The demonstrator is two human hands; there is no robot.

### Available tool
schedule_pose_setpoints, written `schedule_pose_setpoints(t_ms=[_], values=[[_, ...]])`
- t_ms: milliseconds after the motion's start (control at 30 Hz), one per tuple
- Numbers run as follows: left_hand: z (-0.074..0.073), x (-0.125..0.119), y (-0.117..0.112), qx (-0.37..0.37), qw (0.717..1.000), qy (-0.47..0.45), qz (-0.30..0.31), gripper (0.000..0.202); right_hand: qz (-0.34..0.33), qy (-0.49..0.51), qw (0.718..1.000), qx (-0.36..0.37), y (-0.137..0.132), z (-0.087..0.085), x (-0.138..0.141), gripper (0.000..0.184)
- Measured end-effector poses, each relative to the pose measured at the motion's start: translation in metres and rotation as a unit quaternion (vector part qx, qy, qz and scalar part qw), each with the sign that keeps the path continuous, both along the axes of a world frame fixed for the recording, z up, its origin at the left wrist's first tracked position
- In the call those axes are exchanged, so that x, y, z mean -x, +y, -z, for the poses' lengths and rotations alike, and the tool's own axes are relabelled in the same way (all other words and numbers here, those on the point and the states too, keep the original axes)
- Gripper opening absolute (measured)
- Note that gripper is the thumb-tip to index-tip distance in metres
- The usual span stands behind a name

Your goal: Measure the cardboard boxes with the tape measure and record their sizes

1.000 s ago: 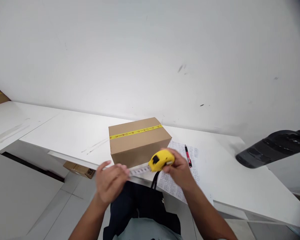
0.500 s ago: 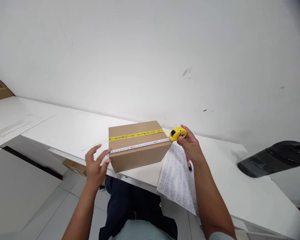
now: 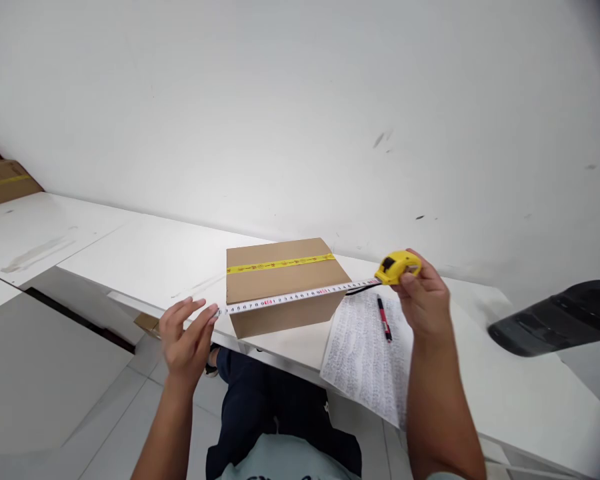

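A closed cardboard box [image 3: 280, 290] with yellow printed tape along its top sits on the white table in front of me. My right hand [image 3: 423, 290] grips the yellow case of a tape measure [image 3: 399, 267], beyond the box's right side. From it the white blade [image 3: 295, 296] runs leftward across the box's near top edge. My left hand [image 3: 186, 337] pinches the blade's end between thumb and fingers, left of the box. A dark strap hangs under the blade near the case.
A sheet covered in handwriting [image 3: 363, 360] lies right of the box, overhanging the table's front edge, with a red and black pen [image 3: 384, 320] on it. A black-wrapped cylinder [image 3: 550, 320] is at the right. Cardboard boxes [image 3: 7, 183] stand far left on the white table [image 3: 150, 257].
My right hand has moved right with the tape measure, away from the box's corner. More blade shows, and its end now extends left past the box with my left hand.
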State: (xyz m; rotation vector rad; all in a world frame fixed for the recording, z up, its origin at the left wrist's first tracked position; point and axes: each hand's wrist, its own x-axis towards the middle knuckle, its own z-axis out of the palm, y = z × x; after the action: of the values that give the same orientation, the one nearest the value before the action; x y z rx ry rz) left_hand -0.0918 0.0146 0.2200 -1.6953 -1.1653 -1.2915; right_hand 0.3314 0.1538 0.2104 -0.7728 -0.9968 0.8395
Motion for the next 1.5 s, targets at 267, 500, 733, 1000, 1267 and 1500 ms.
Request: schedule_pose_setpoints(t_ms=[267,500,733,1000,1267,1500], values=[[-0.01,-0.074,-0.041,0.029,0.972,0.141,0.186,0.022,-0.208,-0.055,0.971,0.102,-0.114,0.023,0.066,0.05],[0.013,-0.093,-0.042,0.083,0.963,0.121,0.224,0.018,-0.313,0.081,0.923,0.211,-0.141,0.041,0.11,0.064],[0.06,-0.006,0.006,0.234,0.944,-0.214,0.094,0.086,-0.183,0.119,0.934,0.282,-0.092,0.06,0.084,0.134],[0.118,-0.011,0.009,0.4,0.836,-0.343,0.157,0.078,-0.231,0.024,0.94,0.252,-0.072,0.064,0.085,0.089],[0.099,-0.005,-0.019,0.296,0.929,-0.202,0.091,0.087,-0.342,-0.044,0.901,0.264,-0.041,0.01,0.026,0.078],[0.114,-0.049,-0.028,0.205,0.977,-0.06,0.032,0.08,-0.302,-0.173,0.913,0.215,0.019,-0.036,0.042,0.063]])
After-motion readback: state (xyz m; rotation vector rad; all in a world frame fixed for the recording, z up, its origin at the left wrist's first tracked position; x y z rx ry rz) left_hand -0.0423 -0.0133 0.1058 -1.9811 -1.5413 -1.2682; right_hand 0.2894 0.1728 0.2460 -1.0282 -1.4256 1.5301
